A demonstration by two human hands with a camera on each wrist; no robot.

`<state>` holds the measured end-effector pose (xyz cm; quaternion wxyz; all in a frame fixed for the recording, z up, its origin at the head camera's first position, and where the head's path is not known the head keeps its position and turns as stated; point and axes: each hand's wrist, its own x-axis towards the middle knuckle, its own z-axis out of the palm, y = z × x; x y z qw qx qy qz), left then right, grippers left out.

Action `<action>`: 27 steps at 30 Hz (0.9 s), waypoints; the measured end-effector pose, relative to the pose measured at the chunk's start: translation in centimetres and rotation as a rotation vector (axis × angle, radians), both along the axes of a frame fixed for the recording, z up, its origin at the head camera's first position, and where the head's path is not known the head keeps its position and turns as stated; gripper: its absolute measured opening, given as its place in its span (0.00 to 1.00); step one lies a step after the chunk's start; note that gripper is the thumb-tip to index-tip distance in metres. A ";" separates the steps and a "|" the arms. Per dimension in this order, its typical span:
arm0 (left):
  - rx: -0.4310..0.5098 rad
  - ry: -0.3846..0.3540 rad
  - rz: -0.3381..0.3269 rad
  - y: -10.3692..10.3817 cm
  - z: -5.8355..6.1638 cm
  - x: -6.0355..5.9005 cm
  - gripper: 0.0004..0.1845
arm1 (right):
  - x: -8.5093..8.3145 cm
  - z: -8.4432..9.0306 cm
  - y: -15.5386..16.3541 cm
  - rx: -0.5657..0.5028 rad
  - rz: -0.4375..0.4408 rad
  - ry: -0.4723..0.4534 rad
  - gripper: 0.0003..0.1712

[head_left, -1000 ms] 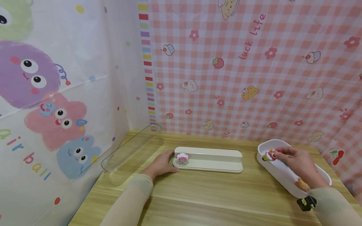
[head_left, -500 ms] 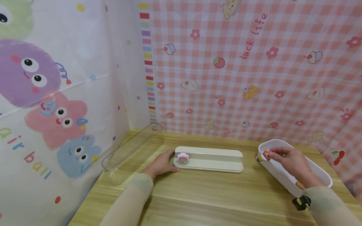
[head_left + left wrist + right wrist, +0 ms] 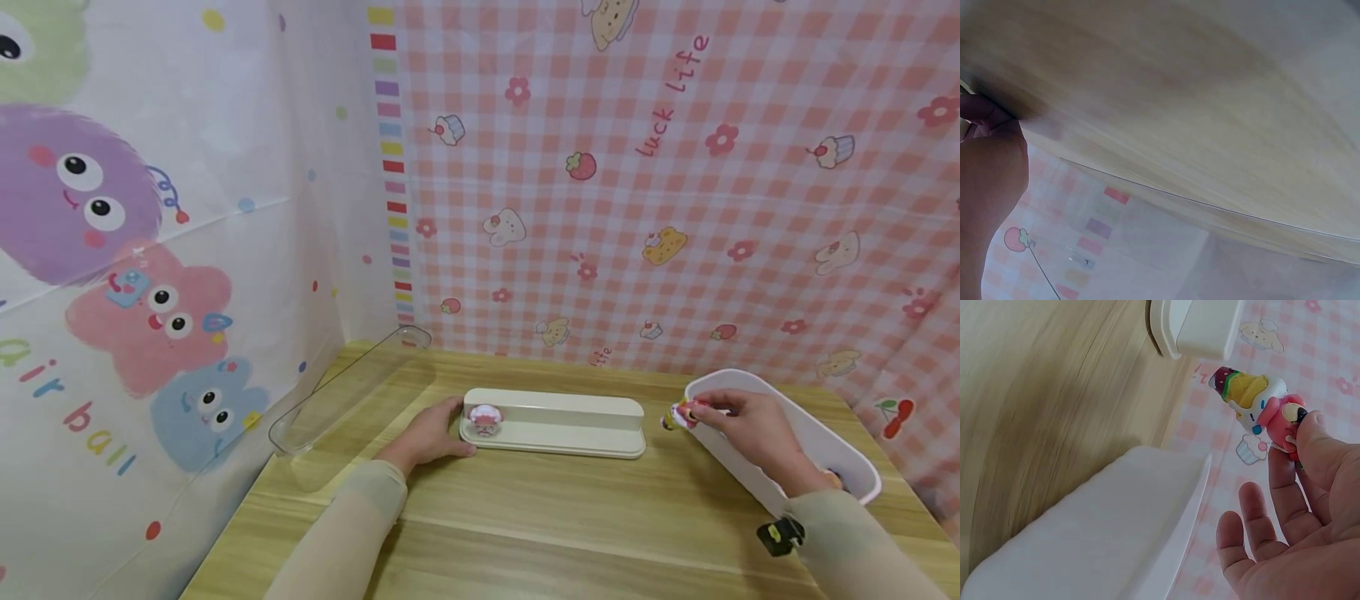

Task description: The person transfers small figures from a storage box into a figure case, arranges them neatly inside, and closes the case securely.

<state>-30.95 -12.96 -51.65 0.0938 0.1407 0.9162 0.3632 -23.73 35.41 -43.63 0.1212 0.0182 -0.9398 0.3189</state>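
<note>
My left hand point(image 3: 427, 435) grips the left end of a cream stepped display base point(image 3: 570, 437), thumb at its front corner and fingers at the back. A small figurine with a pink-and-white head point(image 3: 485, 420) stands at that end of the base. Between thumb and fingertips, my right hand point(image 3: 757, 429) pinches a toy figurine point(image 3: 1266, 406), pink-bodied with a white and yellow top and a dark red tip. It hangs just past the left rim of a white bin point(image 3: 840, 437), tip pointing toward the base. Its ring and little fingers are spread loosely.
A clear plastic cover point(image 3: 360, 400) lies on the wooden table point(image 3: 525, 525) at the left. Partly hidden by the right wrist, an orange-brown piece point(image 3: 831, 477) sits in the bin. A checked cloth point(image 3: 570, 217) hangs behind, a white printed one point(image 3: 247, 108) at left.
My right hand has moved left with the figurine, from inside the bin over its rim to just outside. The left hand and the base have stayed put.
</note>
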 end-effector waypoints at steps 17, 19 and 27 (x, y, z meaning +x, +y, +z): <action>0.003 -0.007 -0.002 -0.2 -0.3 -0.2 0.52 | -0.8 0.1 -3.7 -0.006 0.025 -0.110 0.22; 0.003 -0.009 -0.002 -0.2 -0.3 -0.2 0.52 | -0.9 0.0 -4.1 -0.032 0.030 -0.129 0.23; 0.003 -0.007 -0.002 -0.2 -0.5 -0.3 0.52 | -1.5 -0.1 -5.8 -0.047 0.069 -0.129 0.21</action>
